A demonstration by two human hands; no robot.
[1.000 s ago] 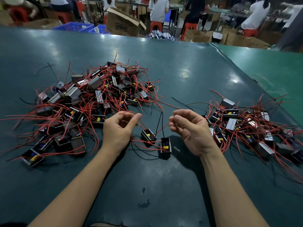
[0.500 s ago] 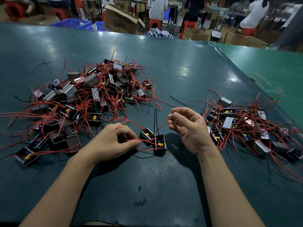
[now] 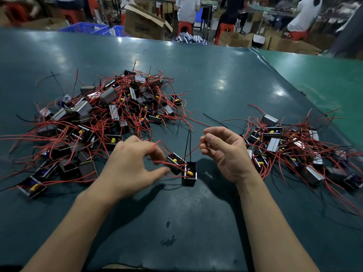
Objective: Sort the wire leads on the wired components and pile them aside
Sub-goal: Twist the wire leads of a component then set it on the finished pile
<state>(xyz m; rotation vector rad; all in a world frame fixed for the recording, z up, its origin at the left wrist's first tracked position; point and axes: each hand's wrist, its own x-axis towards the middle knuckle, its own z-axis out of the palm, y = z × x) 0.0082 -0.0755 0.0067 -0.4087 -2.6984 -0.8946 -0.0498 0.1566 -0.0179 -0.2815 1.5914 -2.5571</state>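
Left hand pinches a red lead; right hand pinches another; tangled component piles crowd nine and three o'clock.

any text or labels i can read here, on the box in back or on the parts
None can be read for certain.
Open brown cardboard box beyond the table's far edge: dark printed letters on its front face, too blurred to read.
Small black-and-metal wired components with red leads on the dark green table: no legible label or number shows.
Blue plastic crates at the far left: no print shows.
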